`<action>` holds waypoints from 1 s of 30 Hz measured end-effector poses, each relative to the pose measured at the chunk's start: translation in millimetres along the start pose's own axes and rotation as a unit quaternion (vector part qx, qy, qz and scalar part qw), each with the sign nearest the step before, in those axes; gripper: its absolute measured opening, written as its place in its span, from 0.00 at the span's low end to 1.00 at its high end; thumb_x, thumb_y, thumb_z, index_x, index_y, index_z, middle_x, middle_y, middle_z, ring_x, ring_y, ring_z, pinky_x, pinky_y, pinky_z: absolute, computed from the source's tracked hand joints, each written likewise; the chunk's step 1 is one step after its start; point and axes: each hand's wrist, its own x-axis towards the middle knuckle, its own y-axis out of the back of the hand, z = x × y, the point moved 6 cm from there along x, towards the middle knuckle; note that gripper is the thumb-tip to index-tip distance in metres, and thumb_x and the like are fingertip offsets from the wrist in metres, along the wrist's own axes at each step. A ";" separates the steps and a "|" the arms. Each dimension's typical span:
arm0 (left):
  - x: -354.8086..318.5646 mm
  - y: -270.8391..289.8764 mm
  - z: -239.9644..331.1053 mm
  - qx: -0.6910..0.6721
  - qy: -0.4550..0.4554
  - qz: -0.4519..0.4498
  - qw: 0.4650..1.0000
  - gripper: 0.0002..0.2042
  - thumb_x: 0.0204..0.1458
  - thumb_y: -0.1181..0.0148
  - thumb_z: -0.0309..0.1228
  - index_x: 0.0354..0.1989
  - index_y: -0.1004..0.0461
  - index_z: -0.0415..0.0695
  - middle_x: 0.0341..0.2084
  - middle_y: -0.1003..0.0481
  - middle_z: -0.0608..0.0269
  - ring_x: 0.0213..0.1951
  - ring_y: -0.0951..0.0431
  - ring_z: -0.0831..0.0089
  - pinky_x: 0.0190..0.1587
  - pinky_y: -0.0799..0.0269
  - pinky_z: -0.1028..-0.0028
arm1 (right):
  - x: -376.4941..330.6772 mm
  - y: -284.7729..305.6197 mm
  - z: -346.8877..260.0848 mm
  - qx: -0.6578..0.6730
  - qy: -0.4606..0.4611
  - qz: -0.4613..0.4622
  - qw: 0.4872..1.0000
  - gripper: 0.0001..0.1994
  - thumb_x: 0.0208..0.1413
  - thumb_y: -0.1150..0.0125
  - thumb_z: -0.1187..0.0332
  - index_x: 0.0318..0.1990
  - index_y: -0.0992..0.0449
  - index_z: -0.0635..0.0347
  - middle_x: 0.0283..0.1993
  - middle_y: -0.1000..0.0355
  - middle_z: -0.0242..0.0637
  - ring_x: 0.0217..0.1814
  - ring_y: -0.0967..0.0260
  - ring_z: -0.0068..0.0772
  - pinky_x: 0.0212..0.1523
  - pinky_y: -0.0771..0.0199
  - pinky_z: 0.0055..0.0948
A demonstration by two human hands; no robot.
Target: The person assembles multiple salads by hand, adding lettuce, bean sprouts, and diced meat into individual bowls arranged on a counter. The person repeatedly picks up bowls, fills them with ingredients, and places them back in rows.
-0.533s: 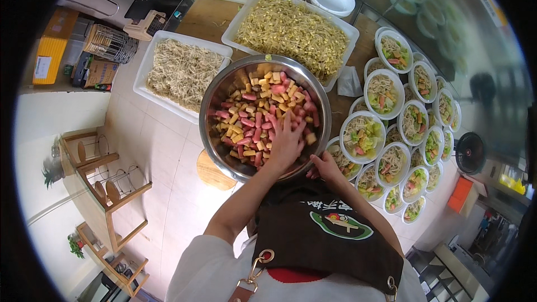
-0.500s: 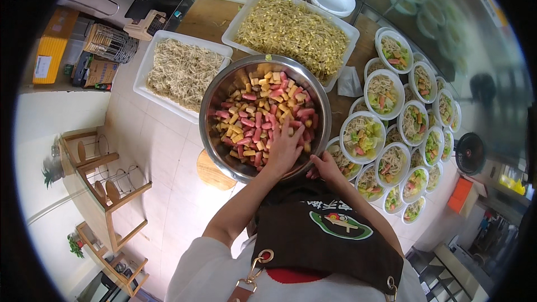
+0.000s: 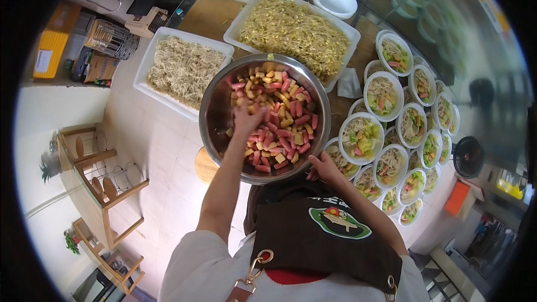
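Note:
A large steel mixing bowl (image 3: 209, 134) holds cut pink sausage pieces (image 3: 284, 142) mixed with yellow-brown chunks (image 3: 288, 109). My left hand (image 3: 246, 120) is inside the bowl, on the left part of the pieces; its fingers are smeared by motion and partly sunk among them. At the bowl's lower right rim, my right hand (image 3: 323, 168) is closed, with the thumb against the rim and the other fingers mostly hidden beneath. Bare steel shows on the bowl's left inner side, beside my left hand.
Behind the bowl stand a white tub of pale shreds (image 3: 182, 70) and a white tub of bean sprouts (image 3: 291, 33). Stacked round containers of mixed food (image 3: 383, 96) crowd the right. Empty white bowls (image 3: 335, 1) sit at the back. A wooden stool (image 3: 206, 166) is at lower left.
My left hand has swept from the bowl's lower middle to its left side, and the pieces have shifted toward the right. My right hand stays at the rim.

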 end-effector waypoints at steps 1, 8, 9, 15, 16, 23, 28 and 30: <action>-18.2 -8.1 45.1 0.080 -0.006 -0.026 0.996 0.37 0.43 0.38 0.51 0.61 0.43 0.52 0.58 0.48 0.37 0.58 0.42 0.45 0.55 0.40 0.56 | 2.0 4.9 3.7 0.014 0.001 0.007 1.000 0.14 0.61 0.54 0.64 0.50 0.42 0.60 0.30 0.31 0.39 0.17 0.31 0.29 0.16 0.32 0.22; -125.5 -46.9 141.8 0.266 -0.224 -0.062 0.936 0.29 0.45 0.42 0.41 0.58 0.38 0.55 0.62 0.51 0.49 0.58 0.49 0.35 0.54 0.44 0.44 | 6.6 5.7 9.3 0.009 0.006 -0.004 1.000 0.14 0.61 0.54 0.64 0.50 0.42 0.59 0.33 0.31 0.39 0.18 0.30 0.29 0.17 0.32 0.22; -133.8 -45.8 142.7 0.264 -0.262 -0.052 0.927 0.28 0.44 0.41 0.39 0.57 0.37 0.55 0.62 0.51 0.51 0.58 0.49 0.36 0.54 0.44 0.43 | 6.8 5.5 8.1 0.008 0.013 -0.002 1.000 0.14 0.61 0.54 0.64 0.50 0.42 0.59 0.33 0.31 0.38 0.18 0.30 0.29 0.17 0.32 0.22; -161.3 0.4 122.9 0.238 -0.371 -0.068 0.895 0.18 0.44 0.44 0.29 0.47 0.29 0.49 0.55 0.39 0.53 0.55 0.40 0.46 0.52 0.39 0.53 | 8.5 9.5 11.8 0.017 0.025 0.002 1.000 0.14 0.61 0.53 0.63 0.48 0.42 0.61 0.32 0.31 0.38 0.19 0.30 0.28 0.17 0.32 0.20; -151.2 10.3 115.5 0.219 -0.353 -0.058 0.908 0.16 0.45 0.43 0.29 0.45 0.29 0.47 0.52 0.36 0.52 0.53 0.38 0.47 0.52 0.38 0.55 | 5.7 8.5 9.1 0.017 0.020 0.006 1.000 0.14 0.61 0.53 0.63 0.48 0.42 0.61 0.32 0.31 0.38 0.20 0.30 0.28 0.18 0.32 0.20; -48.0 30.3 83.7 0.219 -0.239 -0.024 0.946 0.14 0.46 0.45 0.26 0.43 0.31 0.42 0.40 0.31 0.51 0.45 0.32 0.52 0.46 0.33 0.62 | 0.3 5.4 1.2 0.037 0.033 -0.009 0.999 0.15 0.60 0.52 0.64 0.47 0.42 0.65 0.30 0.31 0.43 0.18 0.30 0.32 0.16 0.30 0.24; -25.6 22.0 67.5 0.192 -0.238 0.031 0.952 0.12 0.44 0.43 0.27 0.39 0.30 0.41 0.31 0.27 0.53 0.36 0.27 0.55 0.40 0.30 0.65 | -2.2 4.3 -2.8 0.027 0.013 -0.019 0.999 0.12 0.60 0.53 0.63 0.44 0.41 0.62 0.31 0.32 0.37 0.21 0.30 0.27 0.19 0.31 0.21; -35.6 40.0 79.3 0.004 -0.175 -0.007 0.985 0.10 0.47 0.44 0.24 0.39 0.29 0.39 0.30 0.25 0.60 0.34 0.25 0.66 0.37 0.29 0.72 | -3.9 6.0 -4.9 0.026 0.019 -0.023 0.999 0.12 0.60 0.52 0.63 0.43 0.41 0.62 0.31 0.32 0.37 0.21 0.29 0.28 0.20 0.30 0.21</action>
